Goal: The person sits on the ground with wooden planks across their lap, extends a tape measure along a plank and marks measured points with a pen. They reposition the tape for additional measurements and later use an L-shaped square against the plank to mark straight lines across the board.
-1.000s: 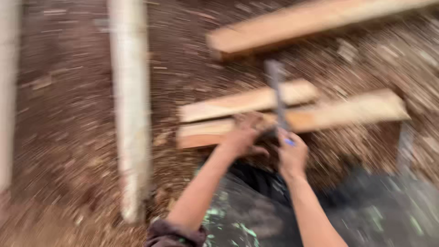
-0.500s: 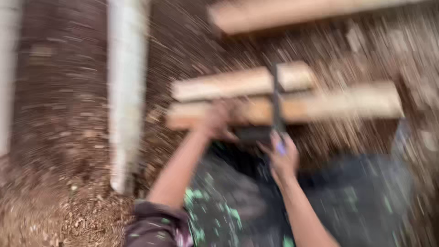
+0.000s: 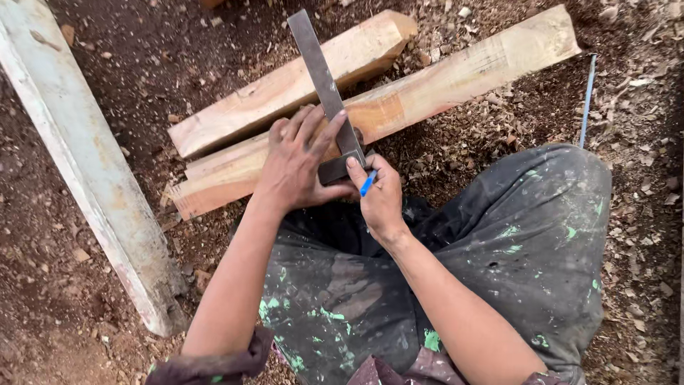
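Note:
Two wooden planks lie side by side on the dirt, the near plank (image 3: 442,85) longer than the far plank (image 3: 285,85). A metal try square (image 3: 324,78) lies across both, its blade pointing away from me. My left hand (image 3: 299,160) presses flat on the square and the near plank. My right hand (image 3: 377,196) holds a blue pencil (image 3: 368,183), its tip at the square's stock by the plank's near edge. My knees in dark paint-spattered trousers (image 3: 527,242) sit just below the planks.
A long pale post (image 3: 92,164) lies diagonally on the left. A thin blue-grey rod (image 3: 586,100) rests on the ground at the right. Wood chips and shavings cover the brown soil all around.
The view was blurred and moving before; it is steady now. My left hand has settled onto the square, and my right hand with the pencil has come up against the plank.

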`<action>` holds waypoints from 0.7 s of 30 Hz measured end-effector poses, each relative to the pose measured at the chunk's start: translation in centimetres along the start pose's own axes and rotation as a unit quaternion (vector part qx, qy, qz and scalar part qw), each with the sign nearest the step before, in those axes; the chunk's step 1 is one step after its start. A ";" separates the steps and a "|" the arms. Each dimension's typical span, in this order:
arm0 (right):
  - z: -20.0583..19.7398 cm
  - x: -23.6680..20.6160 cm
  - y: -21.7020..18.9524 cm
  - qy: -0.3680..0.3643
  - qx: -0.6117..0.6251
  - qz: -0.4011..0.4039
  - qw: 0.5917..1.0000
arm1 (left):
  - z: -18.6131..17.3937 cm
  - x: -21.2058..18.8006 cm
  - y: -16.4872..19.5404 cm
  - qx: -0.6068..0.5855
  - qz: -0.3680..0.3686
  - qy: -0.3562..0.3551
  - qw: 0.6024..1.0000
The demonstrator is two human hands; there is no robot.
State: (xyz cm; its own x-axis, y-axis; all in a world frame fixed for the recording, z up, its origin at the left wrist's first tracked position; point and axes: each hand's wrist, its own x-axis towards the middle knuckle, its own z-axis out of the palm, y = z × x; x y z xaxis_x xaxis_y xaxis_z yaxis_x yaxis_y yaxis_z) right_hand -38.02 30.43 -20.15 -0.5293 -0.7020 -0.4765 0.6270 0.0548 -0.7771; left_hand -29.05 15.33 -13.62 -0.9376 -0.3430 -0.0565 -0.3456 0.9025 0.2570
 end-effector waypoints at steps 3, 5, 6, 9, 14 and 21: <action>-0.1 0.2 0.6 0.006 0.005 0.013 1.000 | 0.6 0.2 -0.6 0.011 0.009 -0.010 1.000; -0.1 0.4 0.6 0.002 0.036 0.020 0.999 | 0.6 0.4 -0.7 0.020 0.004 -0.008 1.000; -0.1 0.4 0.5 0.000 0.045 0.024 0.999 | 0.6 0.4 -0.6 0.022 -0.001 -0.008 1.000; 0.0 0.2 0.0 -0.003 0.059 0.044 0.997 | 0.6 0.5 -0.4 0.018 -0.025 -0.020 0.999; 0.1 -0.1 -0.1 -0.004 0.064 0.064 0.996 | 0.7 0.4 -0.5 0.004 -0.024 0.005 1.000; 0.1 0.2 -0.1 -0.007 0.048 0.058 0.997 | 0.1 0.5 -0.6 0.012 -0.027 0.013 0.999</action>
State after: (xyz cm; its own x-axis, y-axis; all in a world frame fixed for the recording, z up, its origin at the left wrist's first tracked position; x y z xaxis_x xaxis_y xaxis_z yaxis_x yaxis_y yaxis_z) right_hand -38.11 30.23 -20.07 -0.4427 -0.7051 -0.5540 0.7353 0.0681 -0.6743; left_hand -29.32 14.66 -13.86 -0.9165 -0.3975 -0.0445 -0.3965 0.8883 0.2316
